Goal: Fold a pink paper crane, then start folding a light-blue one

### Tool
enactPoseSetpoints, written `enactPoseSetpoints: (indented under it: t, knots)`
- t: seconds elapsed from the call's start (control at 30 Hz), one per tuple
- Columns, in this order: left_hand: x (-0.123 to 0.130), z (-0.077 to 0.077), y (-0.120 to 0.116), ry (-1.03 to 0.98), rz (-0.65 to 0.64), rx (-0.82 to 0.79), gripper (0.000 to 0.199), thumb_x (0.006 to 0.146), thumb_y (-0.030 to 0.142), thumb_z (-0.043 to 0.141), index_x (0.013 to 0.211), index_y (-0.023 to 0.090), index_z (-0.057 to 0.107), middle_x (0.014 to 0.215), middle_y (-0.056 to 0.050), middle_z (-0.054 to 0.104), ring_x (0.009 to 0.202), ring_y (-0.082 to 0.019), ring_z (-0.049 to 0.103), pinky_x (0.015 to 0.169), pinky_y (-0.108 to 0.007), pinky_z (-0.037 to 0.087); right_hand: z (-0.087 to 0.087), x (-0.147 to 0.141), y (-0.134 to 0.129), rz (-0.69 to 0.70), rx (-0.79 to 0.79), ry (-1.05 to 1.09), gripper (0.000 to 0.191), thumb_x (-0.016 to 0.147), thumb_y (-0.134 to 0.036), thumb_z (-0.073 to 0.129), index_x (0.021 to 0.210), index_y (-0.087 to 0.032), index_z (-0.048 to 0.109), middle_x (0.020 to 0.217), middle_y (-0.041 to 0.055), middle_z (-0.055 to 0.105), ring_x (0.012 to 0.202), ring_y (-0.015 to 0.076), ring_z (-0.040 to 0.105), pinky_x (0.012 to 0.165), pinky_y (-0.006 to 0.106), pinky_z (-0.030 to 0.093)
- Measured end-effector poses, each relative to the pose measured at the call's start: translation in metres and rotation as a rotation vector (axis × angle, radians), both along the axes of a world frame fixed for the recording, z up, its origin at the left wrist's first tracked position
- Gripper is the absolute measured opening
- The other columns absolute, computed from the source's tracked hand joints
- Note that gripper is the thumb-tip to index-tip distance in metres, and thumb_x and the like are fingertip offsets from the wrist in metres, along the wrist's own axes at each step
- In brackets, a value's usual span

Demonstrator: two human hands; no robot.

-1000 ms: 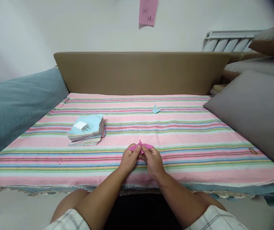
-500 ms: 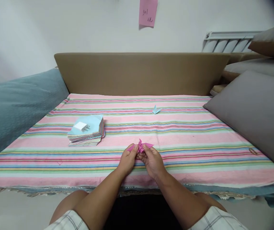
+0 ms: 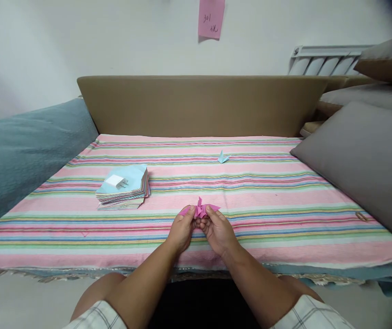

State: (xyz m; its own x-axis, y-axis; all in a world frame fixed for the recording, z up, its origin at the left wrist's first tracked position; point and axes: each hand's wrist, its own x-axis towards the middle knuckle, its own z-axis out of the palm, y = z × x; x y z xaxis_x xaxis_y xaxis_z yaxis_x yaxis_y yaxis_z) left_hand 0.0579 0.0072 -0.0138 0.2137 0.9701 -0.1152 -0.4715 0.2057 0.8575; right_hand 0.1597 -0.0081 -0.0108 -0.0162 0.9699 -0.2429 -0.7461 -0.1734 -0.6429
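Between my two hands is a pink origami crane (image 3: 200, 211), its pointed wings spread to either side and one thin point standing up in the middle. My left hand (image 3: 181, 228) pinches the left wing under its thumb. The right wing is pinched by my right hand (image 3: 220, 230), thumb on top. Fingers of both hands meet beneath the paper and hide its underside. Farther back on the striped cloth (image 3: 182, 180) lies a small light-blue folded paper piece (image 3: 223, 157), apart from my hands.
To the left stands a stack of square paper (image 3: 127, 192) with a white plug adapter (image 3: 116, 181) on top. Grey cushions (image 3: 363, 160) rise on the right, near a small brown loop (image 3: 362, 216). A brown backrest (image 3: 203, 107) closes the far side.
Both thumbs have drawn slightly apart, and the crane's middle looks wider and flatter between them. My hands stay in nearly the same place; nothing else has moved.
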Motion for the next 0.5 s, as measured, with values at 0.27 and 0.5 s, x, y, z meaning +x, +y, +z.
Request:
enactPoseSetpoints:
  t: [0.27,0.5]
  knots:
    - [0.0011,0.0040,0.0001,-0.054,0.027,-0.056,0.034,0.070,0.044,0.070,0.069,0.013,0.056,0.061,0.000,0.057,0.056,-0.010,0.055,0.059,-0.023,0.046,0.0001,0.0002,0.0003,0.020,-0.042,0.006,0.023,0.068,-0.033,0.074,0.071,-0.013,0.065,0.055,0.0007,0.064,0.049,0.0072,0.057,0.046,0.013,0.048]
    - [-0.0001,0.0019,0.0011,-0.081,-0.011,-0.076,0.033,0.072,0.042,0.069,0.067,0.013,0.055,0.059,0.001,0.056,0.055,-0.010,0.056,0.057,-0.023,0.045,0.0009,0.0010,0.0009,0.006,-0.055,0.016,0.020,0.069,-0.032,0.073,0.070,-0.014,0.065,0.054,0.0000,0.063,0.047,0.0072,0.057,0.043,0.012,0.047]
